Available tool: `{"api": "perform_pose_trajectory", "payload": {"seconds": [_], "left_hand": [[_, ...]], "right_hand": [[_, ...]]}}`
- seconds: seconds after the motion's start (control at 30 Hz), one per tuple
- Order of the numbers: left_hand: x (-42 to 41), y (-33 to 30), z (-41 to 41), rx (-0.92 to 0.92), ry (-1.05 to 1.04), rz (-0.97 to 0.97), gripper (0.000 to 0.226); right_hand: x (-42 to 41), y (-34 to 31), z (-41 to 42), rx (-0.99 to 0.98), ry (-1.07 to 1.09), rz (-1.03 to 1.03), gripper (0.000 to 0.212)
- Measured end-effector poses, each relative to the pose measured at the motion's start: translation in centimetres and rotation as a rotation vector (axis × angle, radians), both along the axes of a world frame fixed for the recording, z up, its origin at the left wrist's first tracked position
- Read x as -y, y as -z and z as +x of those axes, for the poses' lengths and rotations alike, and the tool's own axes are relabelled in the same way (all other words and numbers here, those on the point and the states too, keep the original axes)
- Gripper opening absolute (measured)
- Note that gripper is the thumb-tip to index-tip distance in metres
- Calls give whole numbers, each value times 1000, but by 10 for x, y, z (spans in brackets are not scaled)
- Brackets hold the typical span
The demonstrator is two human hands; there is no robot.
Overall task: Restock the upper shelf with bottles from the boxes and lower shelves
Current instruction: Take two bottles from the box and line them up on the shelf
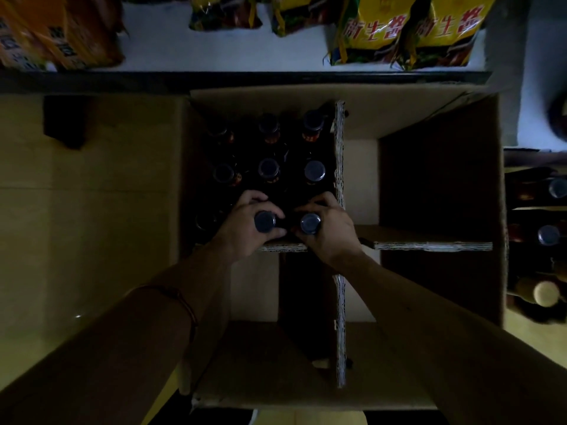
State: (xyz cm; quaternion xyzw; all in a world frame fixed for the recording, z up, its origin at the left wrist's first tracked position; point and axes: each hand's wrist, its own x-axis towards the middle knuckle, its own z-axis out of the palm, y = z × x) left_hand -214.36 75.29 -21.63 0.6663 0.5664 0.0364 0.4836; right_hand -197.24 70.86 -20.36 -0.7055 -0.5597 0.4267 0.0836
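Down in the open cardboard box (399, 118), dark bottles stand upright, caps up. Each hand already has one: the left hand (245, 228) curls round the left bottle (264, 221), the right hand (325, 231) round the right bottle (310, 223), side by side. Both grips look clenched at the necks, though dimness blurs the fingers. Lifting means straight up.

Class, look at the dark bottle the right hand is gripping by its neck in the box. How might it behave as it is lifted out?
The bottle looks rigid, probably glass, so likely heavy and breakable. The right hand holds only its narrow neck, so it might slip. Neighbouring bottles and the cardboard divider stand close, so knocking seems possible.
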Motion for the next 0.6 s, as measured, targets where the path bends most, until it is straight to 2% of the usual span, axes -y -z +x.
{"api": "perform_pose_trajectory", "payload": {"seconds": [0.13, 0.23, 0.37, 0.5, 0.6], "left_hand": [[10, -21, 0, 4, -114, -28, 21], [13, -52, 7, 17, -183, 68, 18], [13, -102, 19, 124, -152, 103, 15], [1, -154, 43, 204, -289, 19, 12], [-5, -194, 55, 259, -373, 67, 17]], "right_hand": [[8, -22, 7, 4, 43, 24, 42], [8, -47, 16, -41, -12, 108, 39], [2, -88, 22, -58, -51, 232, 28], [-5, -146, 31, -268, 203, 227, 21], [-5, -194, 42, -353, 298, 202, 11]]}}
